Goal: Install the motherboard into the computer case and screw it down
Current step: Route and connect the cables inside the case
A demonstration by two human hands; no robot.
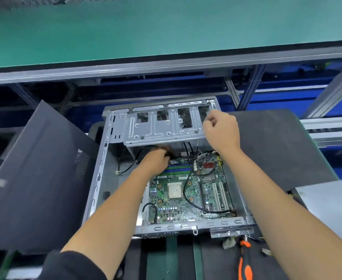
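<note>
- The case (97, 178) is a grey sheet-metal box lying open on its side on dark foam pads; its rims are thin and folded, punched with small slots
- Inside it lies the board (178, 207), flat and green, crowded with fine parts; a pale square chip sits near its middle, blue and green slots run along its far edge, two white slots stand to the right beside a small ribbed heatsink
- A thin black cable (188, 190) loops across the board from the far edge down to the near right corner; a shorter black loop curls at the near left
- The drive cage (156, 128), stamped bright metal with ribs and square cut-outs, is tilted up at the far end of the case
- The left hand (156, 160) reaches under the cage at the board's far edge, fingers curled round dark cables there; blur hides the exact grip
- The right hand (221, 128) is at the cage's right end, fingers curled tight; I cannot tell whether it grips the metal
- A dark, matte panel (34, 178) with a perforated patch leans left of the case
- A screwdriver (245, 261) with an orange and black handle lies near the case's front
- Beyond, the desk (166, 27) has a smooth green mat on an aluminium frame
</note>
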